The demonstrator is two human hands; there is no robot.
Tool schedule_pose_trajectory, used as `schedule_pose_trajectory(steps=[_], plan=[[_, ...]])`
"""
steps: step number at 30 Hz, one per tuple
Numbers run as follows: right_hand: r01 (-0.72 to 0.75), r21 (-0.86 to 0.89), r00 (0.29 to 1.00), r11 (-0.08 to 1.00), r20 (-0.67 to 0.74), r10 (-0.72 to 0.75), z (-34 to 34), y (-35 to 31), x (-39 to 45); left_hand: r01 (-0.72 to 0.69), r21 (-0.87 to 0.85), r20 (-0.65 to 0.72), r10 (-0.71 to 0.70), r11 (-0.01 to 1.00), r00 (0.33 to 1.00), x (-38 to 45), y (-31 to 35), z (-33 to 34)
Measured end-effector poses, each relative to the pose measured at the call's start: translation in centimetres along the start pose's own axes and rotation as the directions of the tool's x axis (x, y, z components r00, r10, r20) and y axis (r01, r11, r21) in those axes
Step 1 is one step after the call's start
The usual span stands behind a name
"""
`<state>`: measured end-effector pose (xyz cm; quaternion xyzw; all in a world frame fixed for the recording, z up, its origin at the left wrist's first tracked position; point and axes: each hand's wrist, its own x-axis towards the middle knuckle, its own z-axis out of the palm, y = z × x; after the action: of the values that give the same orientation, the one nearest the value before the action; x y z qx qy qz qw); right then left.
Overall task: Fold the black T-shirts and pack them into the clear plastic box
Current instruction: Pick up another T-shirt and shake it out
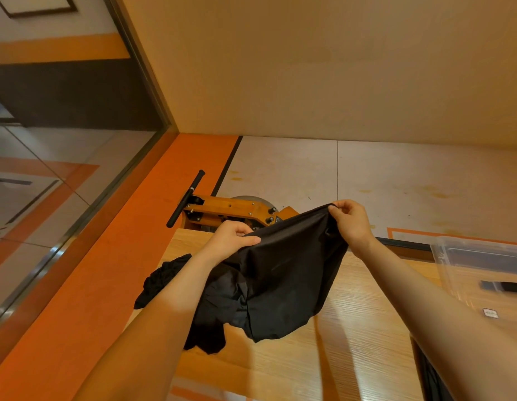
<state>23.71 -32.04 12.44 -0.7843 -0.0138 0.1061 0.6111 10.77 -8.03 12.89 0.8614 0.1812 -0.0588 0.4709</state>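
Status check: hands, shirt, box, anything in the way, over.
Both hands, left and right, pinch a shirt held up over the table. More shirts heaped at left. Box at right, nothing blocking it.

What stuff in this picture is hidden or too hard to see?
- Clear plastic box, head view: cut off by the right edge, so its contents are unclear.
- Small white label on the table: too small to read.
- Black pile: partly behind the left forearm and the held T-shirt; the number of shirts is unclear.
- Both hands: fingertips buried in cloth.
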Motion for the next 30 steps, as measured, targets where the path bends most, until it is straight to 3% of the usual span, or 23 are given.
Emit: schedule_pose_trajectory(steps=[6,13,16,19,21,26,30], plan=[[-0.026,-0.022,0.998,0.999,-0.052,0.025,-1.0,1.0,0.4,0.037,0.001,-0.057,-0.036,0.999,0.998,-0.6,-2.2,-1.3],[-0.05,-0.033,0.998,0.998,0.042,0.051,-1.8,1.9,0.0,0.096,-0.208,-0.161,-0.131,0.973,0.978,-0.8,-2.5,-1.5],[-0.187,-0.006,0.978,0.982,0.091,0.187,-2.4,2.8,-0.3,0.149,-0.26,-0.196,-0.204,0.954,0.959,-0.4,-3.2,-1.6],[-0.446,0.082,0.884,0.891,0.196,0.424,-3.5,4.4,-0.2,0.218,-0.25,-0.221,-0.274,0.944,0.936,-0.1,-4.4,-2.1],[-0.518,0.057,0.839,0.854,0.228,0.494,-4.0,5.5,0.0,0.263,-0.216,-0.245,-0.313,0.94,0.918,0.0,-5.7,-2.5],[-0.433,-0.05,0.897,0.9,0.07,0.436,-4.8,7.5,0.3,0.367,-0.157,-0.284,-0.398,0.917,0.872,-0.1,-8.3,-3.4],[-0.444,0.092,0.896,0.891,0.07,0.439,-5.8,7.8,0.7,0.387,-0.237,-0.299,-0.446,0.891,0.843,0.1,-8.5,-3.4]])
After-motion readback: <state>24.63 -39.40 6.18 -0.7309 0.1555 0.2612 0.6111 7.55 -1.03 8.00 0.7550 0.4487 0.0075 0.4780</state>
